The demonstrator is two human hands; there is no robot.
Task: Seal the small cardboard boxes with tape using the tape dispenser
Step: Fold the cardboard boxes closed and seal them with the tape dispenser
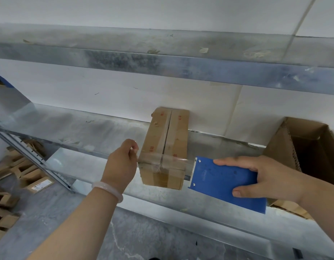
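On the left wrist, nearest, a pale bracelet (107, 190). Wrapped round a flat blue tape dispenser (222, 184), the right hand (260, 177), thumb on the near edge, fingers over the far edge, toothed blade facing left. Pinched between thumb and curled fingers of the left hand (123, 162), the free end of a clear tape strip (168, 162), drawn taut left to right from pinch to blade across the top of the near end of a small cardboard box (156, 132). Brown, long and narrow, flaps shut, centre seam running near to far, small red marks on top; set between the two hands on a galvanised metal shelf (78, 124), far end against the white wall (125, 91). Down left on the grey floor (143, 241), a heap of flat cardboard packs (27, 177). Right on the same shelf, a large open carton (279, 143), interior dark, contents impossible to tell. Farthest, an upper metal shelf (162, 44) flecked with old tape scraps.
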